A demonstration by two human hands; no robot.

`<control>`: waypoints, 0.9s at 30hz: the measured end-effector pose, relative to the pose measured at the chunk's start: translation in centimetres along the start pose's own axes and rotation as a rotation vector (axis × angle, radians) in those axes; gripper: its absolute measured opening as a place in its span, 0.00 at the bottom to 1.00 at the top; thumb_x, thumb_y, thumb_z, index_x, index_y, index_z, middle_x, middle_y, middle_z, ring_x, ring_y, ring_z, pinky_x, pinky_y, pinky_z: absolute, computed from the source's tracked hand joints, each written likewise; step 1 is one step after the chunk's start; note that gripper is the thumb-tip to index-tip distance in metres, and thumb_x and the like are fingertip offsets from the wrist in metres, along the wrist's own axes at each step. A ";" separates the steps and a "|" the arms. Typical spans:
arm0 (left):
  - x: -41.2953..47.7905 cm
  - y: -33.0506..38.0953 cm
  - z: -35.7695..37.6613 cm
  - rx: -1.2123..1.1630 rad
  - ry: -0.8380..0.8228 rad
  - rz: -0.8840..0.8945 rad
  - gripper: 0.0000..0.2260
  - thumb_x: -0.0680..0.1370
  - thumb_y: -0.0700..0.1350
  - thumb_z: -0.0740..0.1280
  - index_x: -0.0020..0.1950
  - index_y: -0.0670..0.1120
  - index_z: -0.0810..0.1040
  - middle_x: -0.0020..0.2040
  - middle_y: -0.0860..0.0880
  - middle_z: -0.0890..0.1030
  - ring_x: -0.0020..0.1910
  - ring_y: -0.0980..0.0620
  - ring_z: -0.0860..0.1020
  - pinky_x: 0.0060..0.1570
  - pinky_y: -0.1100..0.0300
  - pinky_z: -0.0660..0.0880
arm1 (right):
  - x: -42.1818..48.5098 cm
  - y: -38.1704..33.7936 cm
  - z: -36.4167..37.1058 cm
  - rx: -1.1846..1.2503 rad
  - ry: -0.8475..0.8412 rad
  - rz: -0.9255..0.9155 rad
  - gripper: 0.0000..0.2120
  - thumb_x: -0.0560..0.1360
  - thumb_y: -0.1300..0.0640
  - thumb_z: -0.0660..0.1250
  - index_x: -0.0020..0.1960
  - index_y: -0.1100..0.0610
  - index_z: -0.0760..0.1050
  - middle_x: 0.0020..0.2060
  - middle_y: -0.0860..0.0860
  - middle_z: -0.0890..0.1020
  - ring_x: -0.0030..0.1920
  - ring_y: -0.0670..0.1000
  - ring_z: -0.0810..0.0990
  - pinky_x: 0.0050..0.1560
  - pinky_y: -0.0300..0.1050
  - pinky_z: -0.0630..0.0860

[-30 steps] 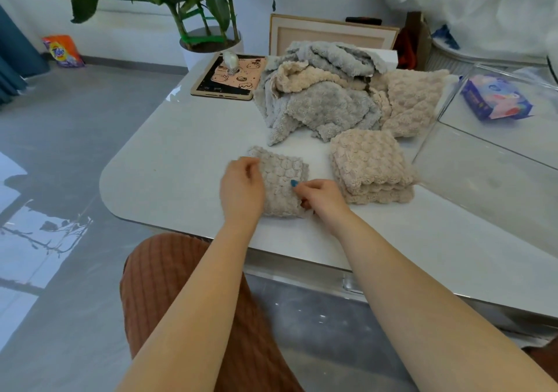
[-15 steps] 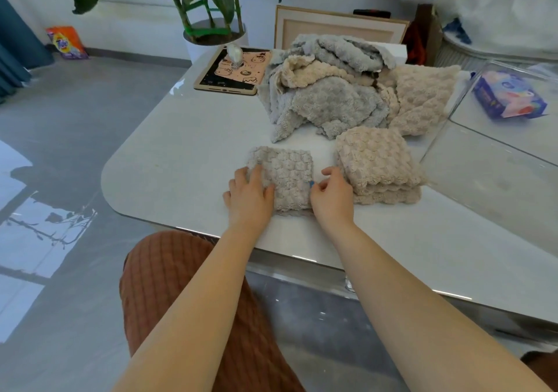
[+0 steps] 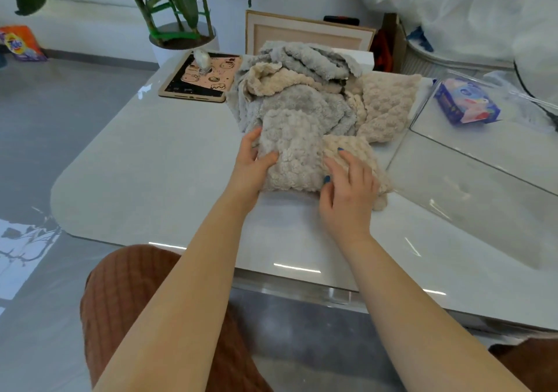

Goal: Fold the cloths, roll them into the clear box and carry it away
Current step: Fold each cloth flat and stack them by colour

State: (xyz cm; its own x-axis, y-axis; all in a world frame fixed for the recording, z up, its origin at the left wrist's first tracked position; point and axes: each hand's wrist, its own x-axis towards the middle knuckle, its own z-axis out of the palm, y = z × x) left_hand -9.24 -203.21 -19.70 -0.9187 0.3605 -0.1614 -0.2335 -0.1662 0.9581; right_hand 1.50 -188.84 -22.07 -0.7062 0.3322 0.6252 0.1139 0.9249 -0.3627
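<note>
— Well, where is the cloth at this point?

— The folded grey cloth point(image 3: 291, 153) is mid-counter point(image 3: 151, 165), with its far edge against the heap of unfolded cloths point(image 3: 302, 93). The beige stack point(image 3: 359, 150) sits just to its right, touching it. I can't tell for sure whether the grey one lies flat or is tipped up off the surface.

— And the grip?

— The left hand point(image 3: 252, 165) has it by the left edge. The thumb is laid across the top face and the fingers go round behind, so that grip is closed on the cloth. The right hand point(image 3: 347, 189) is spread with its fingers nearly straight, resting on the beige stack. Its thumb touches the grey cloth's near right corner, and it holds nothing.

— How will it handle?

— Light and soft, I'd say. It's thick, bubbly pile with no stiffness at all. Lifted by one corner, a folded square like this would likely sag and fall open. The plush should give the fingers good purchase, though it may slide easily on the glossy counter. Nothing about it looks fragile.

— So where should it be held?

— Along a folded edge, pinching through every layer, with the other hand flat under or against the opposite side. For rolling, I'd keep both hands pressed along the same edge so the layers turn together. The clear box point(image 3: 471, 198) stands just to the right of the stack, so the cloth won't have far to go.
</note>
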 end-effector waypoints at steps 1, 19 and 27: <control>0.1 -0.4 0.1 0.289 0.049 0.036 0.25 0.77 0.36 0.64 0.71 0.51 0.65 0.64 0.46 0.71 0.59 0.49 0.76 0.54 0.57 0.77 | 0.3 0.7 0.1 -0.068 -0.090 0.033 0.19 0.72 0.56 0.59 0.61 0.55 0.77 0.64 0.56 0.74 0.64 0.58 0.69 0.60 0.52 0.61; 3.4 -6.1 1.5 1.728 -0.075 0.207 0.26 0.81 0.60 0.40 0.79 0.54 0.46 0.80 0.52 0.46 0.78 0.51 0.44 0.74 0.46 0.41 | 0.8 3.1 3.9 -0.216 -0.500 0.402 0.23 0.82 0.46 0.46 0.77 0.42 0.52 0.78 0.47 0.51 0.77 0.51 0.44 0.67 0.74 0.47; 6.2 -5.4 1.4 1.747 -0.113 0.255 0.25 0.82 0.60 0.41 0.78 0.55 0.49 0.79 0.51 0.49 0.78 0.50 0.46 0.74 0.43 0.41 | 1.5 3.4 5.6 -0.248 -0.418 0.395 0.23 0.82 0.46 0.48 0.76 0.45 0.56 0.77 0.50 0.56 0.77 0.53 0.48 0.65 0.77 0.48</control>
State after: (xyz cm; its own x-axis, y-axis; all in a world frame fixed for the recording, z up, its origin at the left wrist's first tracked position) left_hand -13.28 -198.80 -25.54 -0.8327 0.5523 -0.0384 0.5486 0.8325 0.0772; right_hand -3.07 -186.21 -26.26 -0.7855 0.6040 0.1348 0.5461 0.7789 -0.3084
